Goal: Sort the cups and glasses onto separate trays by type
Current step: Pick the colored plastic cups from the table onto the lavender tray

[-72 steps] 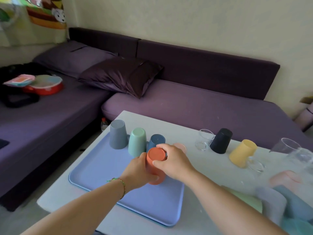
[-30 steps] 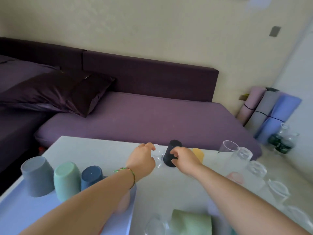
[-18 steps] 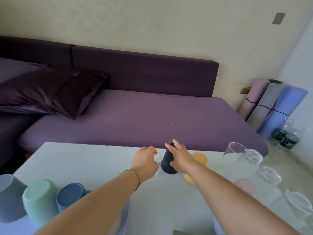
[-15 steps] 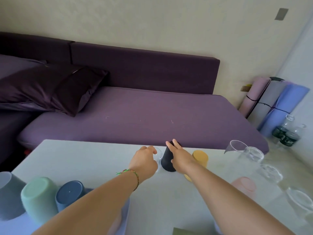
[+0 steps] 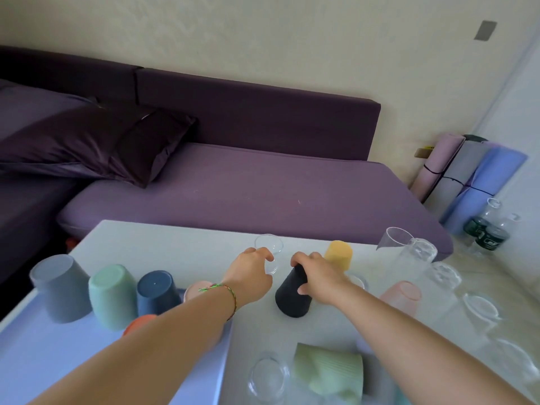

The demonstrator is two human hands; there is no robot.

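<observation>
Gripping the tilted black cup (image 5: 292, 296) mid-table, the right hand (image 5: 317, 276) curls firmly round it, while the left hand (image 5: 251, 273) wraps a small glass (image 5: 270, 248) just beside it. Several cups stand on the blue tray (image 5: 43, 346). The yellow cup (image 5: 339, 254) and many glasses look unsorted.

The table (image 5: 163, 247) is white. From the black cup (image 5: 293, 293), a yellow cup (image 5: 339, 254) shows at one o'clock, a pink cup (image 5: 401, 296) at three, a ribbed pale green cup (image 5: 330, 369) at six and a clear glass (image 5: 270, 251) at eleven. At nine o'clock a grey cup (image 5: 60, 287), mint cup (image 5: 112, 296), dark blue cup (image 5: 157, 292) and orange cup (image 5: 140, 321) share a pale blue tray (image 5: 43, 369). The sofa (image 5: 263, 194) is purple, the bracelet (image 5: 226, 289) green and red.
</observation>
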